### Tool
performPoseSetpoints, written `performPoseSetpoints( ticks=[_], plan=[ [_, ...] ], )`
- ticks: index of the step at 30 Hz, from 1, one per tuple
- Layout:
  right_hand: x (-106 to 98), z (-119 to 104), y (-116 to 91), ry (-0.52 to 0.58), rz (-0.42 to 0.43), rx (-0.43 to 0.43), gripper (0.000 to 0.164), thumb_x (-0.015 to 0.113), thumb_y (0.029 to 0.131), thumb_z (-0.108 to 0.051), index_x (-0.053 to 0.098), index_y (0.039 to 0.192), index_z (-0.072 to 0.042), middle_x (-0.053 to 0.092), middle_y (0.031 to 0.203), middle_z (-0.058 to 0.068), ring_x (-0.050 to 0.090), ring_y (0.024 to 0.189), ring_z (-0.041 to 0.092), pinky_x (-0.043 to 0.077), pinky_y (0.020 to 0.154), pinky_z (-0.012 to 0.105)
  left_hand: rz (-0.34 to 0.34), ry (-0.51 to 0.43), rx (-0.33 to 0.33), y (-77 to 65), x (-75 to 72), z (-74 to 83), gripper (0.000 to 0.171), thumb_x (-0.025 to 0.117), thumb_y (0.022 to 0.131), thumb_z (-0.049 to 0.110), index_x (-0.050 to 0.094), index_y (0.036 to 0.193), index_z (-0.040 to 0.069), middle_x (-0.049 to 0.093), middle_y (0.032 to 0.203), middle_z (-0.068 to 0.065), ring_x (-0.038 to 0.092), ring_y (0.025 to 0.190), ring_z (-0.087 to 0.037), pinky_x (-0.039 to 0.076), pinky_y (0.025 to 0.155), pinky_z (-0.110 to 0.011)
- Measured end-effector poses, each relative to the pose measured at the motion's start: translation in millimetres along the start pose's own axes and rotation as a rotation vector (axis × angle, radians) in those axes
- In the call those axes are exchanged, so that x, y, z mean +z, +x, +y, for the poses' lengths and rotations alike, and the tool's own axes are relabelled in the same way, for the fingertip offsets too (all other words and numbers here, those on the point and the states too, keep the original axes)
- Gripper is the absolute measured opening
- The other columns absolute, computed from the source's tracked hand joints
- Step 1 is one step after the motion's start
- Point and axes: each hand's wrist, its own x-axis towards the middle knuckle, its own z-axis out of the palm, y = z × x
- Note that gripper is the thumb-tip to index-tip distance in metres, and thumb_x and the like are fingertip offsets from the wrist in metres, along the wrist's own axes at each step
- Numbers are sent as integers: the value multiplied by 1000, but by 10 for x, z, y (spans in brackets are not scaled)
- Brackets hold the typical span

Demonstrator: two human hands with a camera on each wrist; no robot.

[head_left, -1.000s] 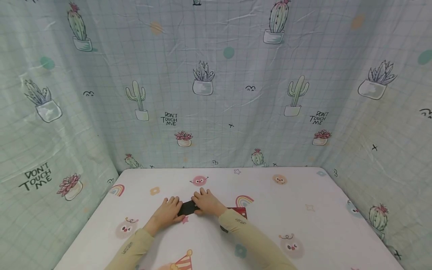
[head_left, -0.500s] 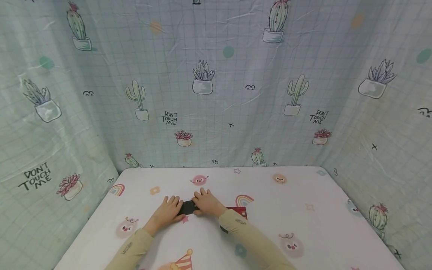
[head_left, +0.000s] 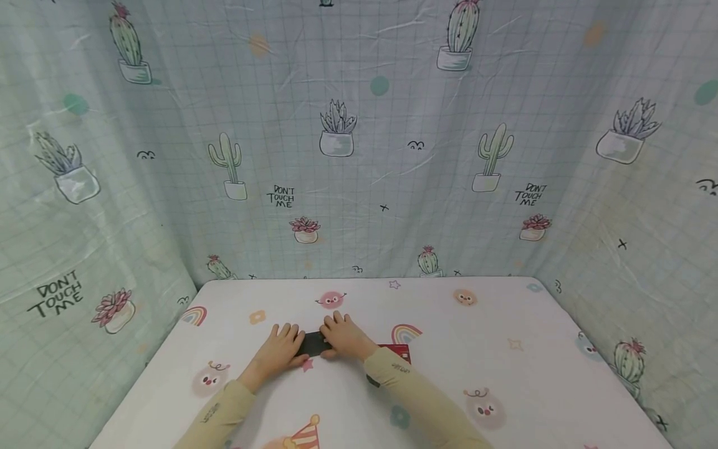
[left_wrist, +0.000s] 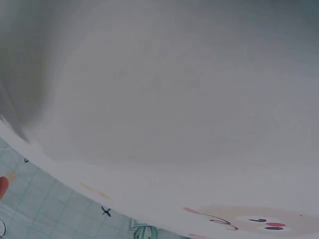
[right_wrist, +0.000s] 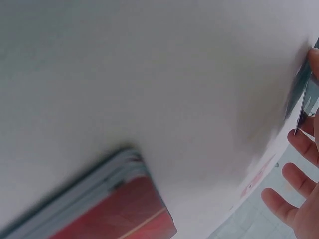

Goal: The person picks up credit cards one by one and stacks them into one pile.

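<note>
A thin black card (head_left: 314, 344) is held between both hands over the middle of the table. My left hand (head_left: 278, 349) holds its left end, thumb at the near edge and fingers at the far side. At the other end, my right hand (head_left: 344, 340) pinches the card between thumb and fingers. The right wrist view catches the card's glossy side (right_wrist: 304, 92) at the edge. A red card (head_left: 401, 350) with a chip lies partly under the right forearm. Close up, this red card (right_wrist: 124, 211) tops a layered grey stack. The left wrist view has only one fingertip (left_wrist: 3, 186).
A dark corner (head_left: 373, 380) shows from beneath the right sleeve, its kind hidden. The white table (head_left: 471, 349) has printed cartoon figures. Patterned cloth (head_left: 359, 231) hangs behind the table and at both sides.
</note>
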Motion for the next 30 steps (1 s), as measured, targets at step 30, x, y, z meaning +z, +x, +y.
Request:
performPoseSetpoints(
  ticks=[30],
  plan=[
    [-223, 188, -257, 40, 41, -15, 56, 53, 74, -63, 53, 115, -25, 50, 105, -6, 39, 89, 14, 38, 74, 28, 67, -2, 47, 78, -204, 130, 53, 58, 78, 52, 58, 105, 6, 50, 90, -8, 47, 83, -23, 37, 74, -41]
  ],
)
